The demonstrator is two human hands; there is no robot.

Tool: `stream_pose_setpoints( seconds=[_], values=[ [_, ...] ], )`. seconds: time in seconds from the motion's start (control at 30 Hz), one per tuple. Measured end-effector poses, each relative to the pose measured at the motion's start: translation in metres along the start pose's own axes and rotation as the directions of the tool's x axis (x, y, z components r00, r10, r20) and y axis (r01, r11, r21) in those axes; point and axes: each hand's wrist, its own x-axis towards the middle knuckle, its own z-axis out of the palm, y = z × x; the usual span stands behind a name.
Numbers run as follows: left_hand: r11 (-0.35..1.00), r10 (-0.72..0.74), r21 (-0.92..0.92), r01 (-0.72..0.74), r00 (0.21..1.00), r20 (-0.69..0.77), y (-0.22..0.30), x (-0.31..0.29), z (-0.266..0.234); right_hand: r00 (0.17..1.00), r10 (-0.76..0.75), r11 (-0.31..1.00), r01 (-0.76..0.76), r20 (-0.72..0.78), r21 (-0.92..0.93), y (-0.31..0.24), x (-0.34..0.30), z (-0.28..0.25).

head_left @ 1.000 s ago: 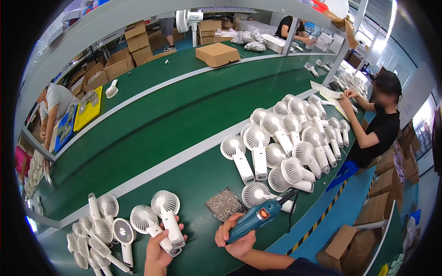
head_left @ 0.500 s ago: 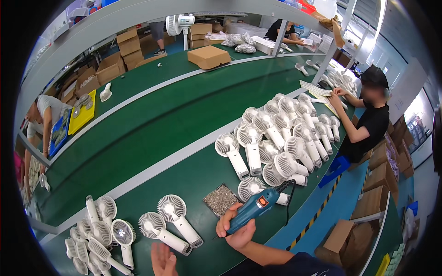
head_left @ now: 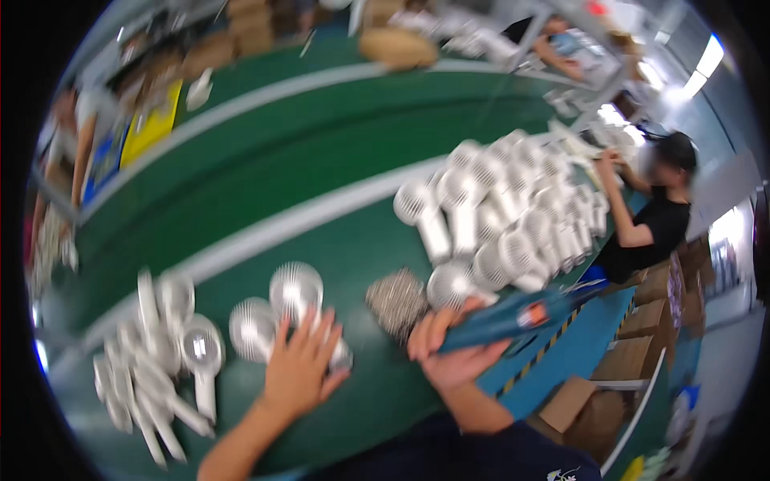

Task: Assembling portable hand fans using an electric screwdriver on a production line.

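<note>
A teal electric screwdriver (head_left: 504,322) is gripped in my right hand (head_left: 455,353), its corded end pointing right; the bit is hidden or lost in blur. My left hand (head_left: 301,367) spreads its fingers over the handles of two white handheld fans, one with its head (head_left: 296,290) just beyond my fingertips, the other (head_left: 252,329) to its left. Whether the fingers touch the handles I cannot tell. Between my hands and a little farther off lies a small square tray of screws (head_left: 397,306).
A heap of white fans (head_left: 148,353) lies at the left, with a larger group (head_left: 505,200) beyond the screws on the right. A green conveyor belt (head_left: 265,172) runs behind a pale rail (head_left: 281,224). A co-worker in black (head_left: 654,216) sits at the right; cartons (head_left: 585,409) stand below.
My left hand has moved up and over the two fans. The screwdriver in my right hand has swung nearer level and shifted right. The whole view has shifted and blurred.
</note>
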Motion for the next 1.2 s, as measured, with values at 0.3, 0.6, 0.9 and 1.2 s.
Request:
stream_pose_setpoints(
  seconds=[0.3,0.6,0.9,1.2],
  values=[
    [0.980,-0.025,-0.198,-0.030,0.963,-0.268,-0.024,0.007,0.007,0.989,0.027,0.999,-0.020,0.144,-0.047,0.021,0.011,0.016],
    [0.978,-0.159,-0.176,0.108,0.937,-0.312,0.000,0.000,0.019,0.997,-0.057,0.954,0.068,0.045,-0.291,0.038,0.023,0.011],
    [0.962,-0.212,-0.241,0.129,0.909,-0.359,0.006,0.001,0.024,0.997,0.053,0.950,-0.031,0.064,-0.310,0.058,0.022,0.012],
    [0.956,-0.180,-0.292,0.001,0.788,-0.588,0.012,0.002,0.019,0.989,0.062,0.991,-0.046,0.131,-0.123,0.033,0.015,0.054]
  ],
)
